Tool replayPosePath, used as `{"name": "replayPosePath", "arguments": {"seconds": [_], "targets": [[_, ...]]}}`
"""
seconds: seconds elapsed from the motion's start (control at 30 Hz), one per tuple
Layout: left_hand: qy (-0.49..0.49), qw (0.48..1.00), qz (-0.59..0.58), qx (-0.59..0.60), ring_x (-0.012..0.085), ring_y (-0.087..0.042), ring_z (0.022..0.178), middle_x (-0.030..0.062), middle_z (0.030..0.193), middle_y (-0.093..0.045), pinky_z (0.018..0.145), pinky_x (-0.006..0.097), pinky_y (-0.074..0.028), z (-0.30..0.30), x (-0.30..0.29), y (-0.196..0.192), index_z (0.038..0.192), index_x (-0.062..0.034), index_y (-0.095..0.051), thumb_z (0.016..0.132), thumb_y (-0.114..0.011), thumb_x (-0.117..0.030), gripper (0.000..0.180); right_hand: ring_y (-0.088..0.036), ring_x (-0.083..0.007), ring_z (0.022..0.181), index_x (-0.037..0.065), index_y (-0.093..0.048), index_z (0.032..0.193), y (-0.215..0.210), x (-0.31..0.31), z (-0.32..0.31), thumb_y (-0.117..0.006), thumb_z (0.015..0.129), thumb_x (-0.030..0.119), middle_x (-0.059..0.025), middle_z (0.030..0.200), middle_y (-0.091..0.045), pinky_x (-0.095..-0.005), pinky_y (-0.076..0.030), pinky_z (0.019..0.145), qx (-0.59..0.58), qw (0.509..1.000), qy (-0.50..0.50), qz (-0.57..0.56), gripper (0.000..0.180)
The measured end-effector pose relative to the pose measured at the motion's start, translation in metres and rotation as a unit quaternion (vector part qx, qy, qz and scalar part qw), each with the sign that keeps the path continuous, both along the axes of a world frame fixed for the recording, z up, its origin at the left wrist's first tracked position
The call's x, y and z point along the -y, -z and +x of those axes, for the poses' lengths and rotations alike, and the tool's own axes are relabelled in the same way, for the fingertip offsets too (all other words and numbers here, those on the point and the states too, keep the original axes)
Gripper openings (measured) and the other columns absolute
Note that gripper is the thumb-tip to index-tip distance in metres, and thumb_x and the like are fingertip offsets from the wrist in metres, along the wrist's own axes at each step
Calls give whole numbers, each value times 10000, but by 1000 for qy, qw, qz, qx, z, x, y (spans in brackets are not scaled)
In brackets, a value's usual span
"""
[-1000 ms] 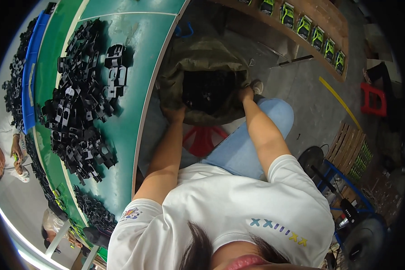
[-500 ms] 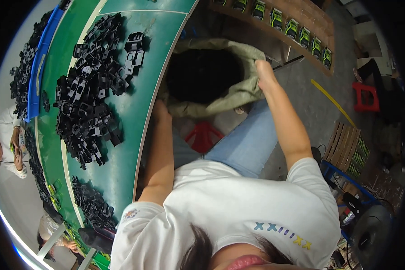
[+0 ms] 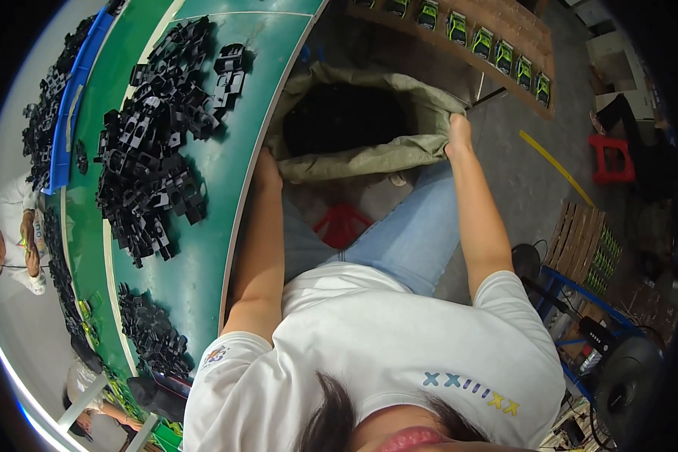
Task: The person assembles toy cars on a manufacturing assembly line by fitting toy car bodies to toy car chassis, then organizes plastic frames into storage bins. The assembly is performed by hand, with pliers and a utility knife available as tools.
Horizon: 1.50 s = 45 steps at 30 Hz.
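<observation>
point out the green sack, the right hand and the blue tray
Green sack (image 3: pixel 365 160): head view, on the near rim.
Right hand (image 3: pixel 457 134): head view, middle of the hand.
Blue tray (image 3: pixel 62 147): head view, on its side wall.

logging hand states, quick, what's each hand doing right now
Left hand: by the olive-green sack, fingers hidden; grip cannot be told.
Right hand: closed, holding the sack's right rim.

Hands at opposite sides of olive sack; black parts heaped on table.
</observation>
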<state>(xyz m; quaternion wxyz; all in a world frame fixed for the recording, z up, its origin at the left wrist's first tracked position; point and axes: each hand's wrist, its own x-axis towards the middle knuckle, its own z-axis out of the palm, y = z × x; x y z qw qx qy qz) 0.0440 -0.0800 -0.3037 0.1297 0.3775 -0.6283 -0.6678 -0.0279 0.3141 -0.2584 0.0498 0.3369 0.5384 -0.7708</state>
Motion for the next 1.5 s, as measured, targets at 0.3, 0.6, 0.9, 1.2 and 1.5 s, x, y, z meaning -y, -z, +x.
{"name": "replayPosePath", "arguments": {"seconds": [0.3,0.6,0.9,1.2,1.5], "targets": [[124,953,-260,92,326,-488,1100,209,1148,-525,914,375,-391,29,-27,-38,1139,21,-523,740,-537,-83,412,-525,-303,1042,-93,-527,1085,3,-1,17,-654,716,223,-220,1098,-546,-381,-413,878,-31,871,-27,490,502],[348,821,-448,-63,373,-408,1185,184,1244,-449,964,453,-373,7,-107,-106,984,-3,-619,777,-585,-86,225,-604,-319,865,57,-664,879,-45,128,-1,-572,783,196,-168,892,-627,-392,-478,786,-227,717,-414,513,192],[285,722,-593,212,400,-145,1346,205,1461,-137,1009,641,-185,-33,-58,-32,1302,-147,-437,705,-719,-214,664,77,-304,1392,208,-80,1457,18,111,-46,-547,824,220,-24,1525,13,-734,-102,965,24,461,-489,740,787],[242,726,-601,230,397,-239,1314,183,1434,-246,1021,551,-249,-54,-29,5,1360,-202,-365,705,-716,-208,743,-418,-258,1162,145,-561,1156,84,38,-111,-482,842,162,-51,1223,-480,-537,-288,972,-127,441,-228,859,324],[236,799,-536,135,358,-414,1217,197,1285,-468,1026,405,-307,-70,8,27,1281,-82,-464,778,-667,-262,571,-523,-331,1026,27,-639,977,140,-35,-130,-478,825,122,-143,1180,-552,-403,-416,889,-344,572,-392,633,241]]}}
